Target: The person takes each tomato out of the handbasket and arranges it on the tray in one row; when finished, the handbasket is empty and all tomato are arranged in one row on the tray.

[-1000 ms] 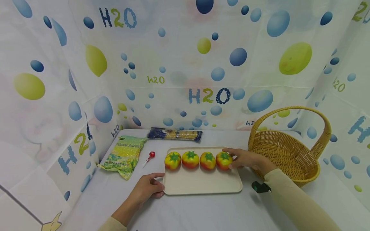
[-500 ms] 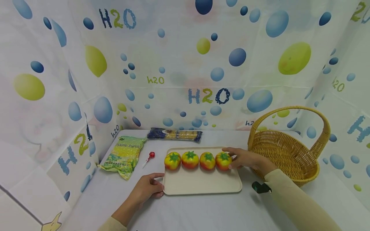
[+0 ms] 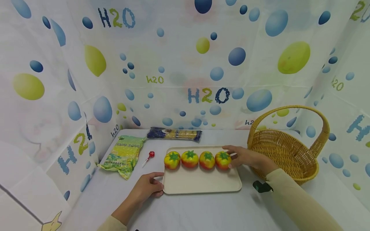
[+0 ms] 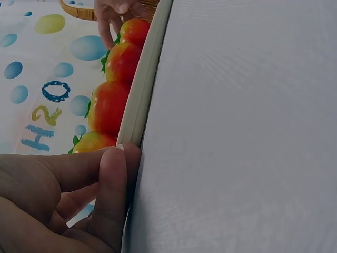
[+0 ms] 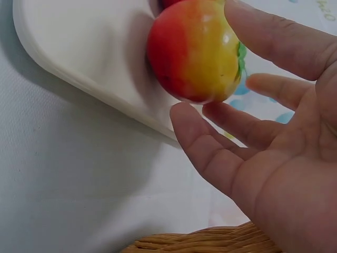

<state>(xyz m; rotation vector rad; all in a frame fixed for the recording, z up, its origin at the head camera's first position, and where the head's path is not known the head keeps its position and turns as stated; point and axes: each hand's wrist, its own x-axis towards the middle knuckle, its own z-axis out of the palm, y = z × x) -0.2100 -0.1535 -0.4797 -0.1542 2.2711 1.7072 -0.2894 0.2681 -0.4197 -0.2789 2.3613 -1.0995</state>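
A cream tray [image 3: 202, 184] lies on the white table with a row of red-yellow toy tomatoes on it. My right hand [image 3: 245, 158] is beside the rightmost tomato [image 3: 223, 160], fingers straight and spread about it. In the right wrist view the right hand [image 5: 237, 124] cups loosely around that tomato [image 5: 195, 50], not closed on it. My left hand [image 3: 148, 187] rests against the tray's left edge. In the left wrist view its fingers [image 4: 108, 179] lie along the tray rim [image 4: 142, 89], and the tomatoes [image 4: 108, 105] line up behind it.
A wicker basket [image 3: 289, 150] with a tall handle stands right of the tray. A green-yellow bag [image 3: 124, 155], a red lollipop [image 3: 150, 155] and a blue noodle packet [image 3: 174, 134] lie to the left and behind. Printed curtain walls enclose the table on three sides.
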